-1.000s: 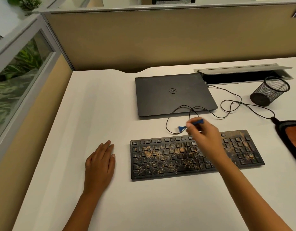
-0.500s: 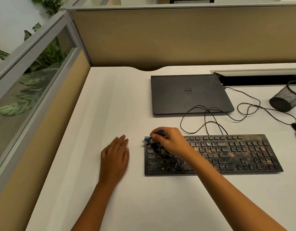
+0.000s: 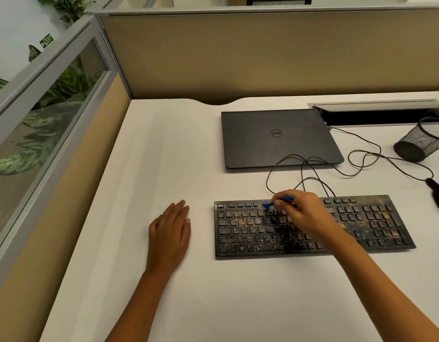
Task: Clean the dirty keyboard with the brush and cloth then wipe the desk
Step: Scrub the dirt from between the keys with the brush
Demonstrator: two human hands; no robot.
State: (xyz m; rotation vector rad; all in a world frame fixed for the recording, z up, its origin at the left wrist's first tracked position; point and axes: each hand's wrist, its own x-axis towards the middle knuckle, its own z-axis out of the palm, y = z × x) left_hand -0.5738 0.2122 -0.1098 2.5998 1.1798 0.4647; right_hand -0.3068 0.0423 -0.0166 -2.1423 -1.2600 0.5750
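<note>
Now my right hand [image 3: 303, 211] pinches the blue brush [image 3: 277, 202], bristles down on the dirty keyboard's [image 3: 312, 225] top-left rows, wrist bent over keys. Left hand [image 3: 170, 233] flat, fingers open, on desk [image 3: 164, 149] beside kbd.

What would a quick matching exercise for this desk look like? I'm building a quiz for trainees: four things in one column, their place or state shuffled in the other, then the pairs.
Things:
1. left hand
2. brush
3. laptop
4. mesh cup

Place or state:
A. lid closed, lying behind the keyboard
B. lying on its side at the right edge of the desk
C. flat on the desk, left of the keyboard
D. pinched in the right hand over the upper key rows

Pairs: 1-C, 2-D, 3-A, 4-B
</note>
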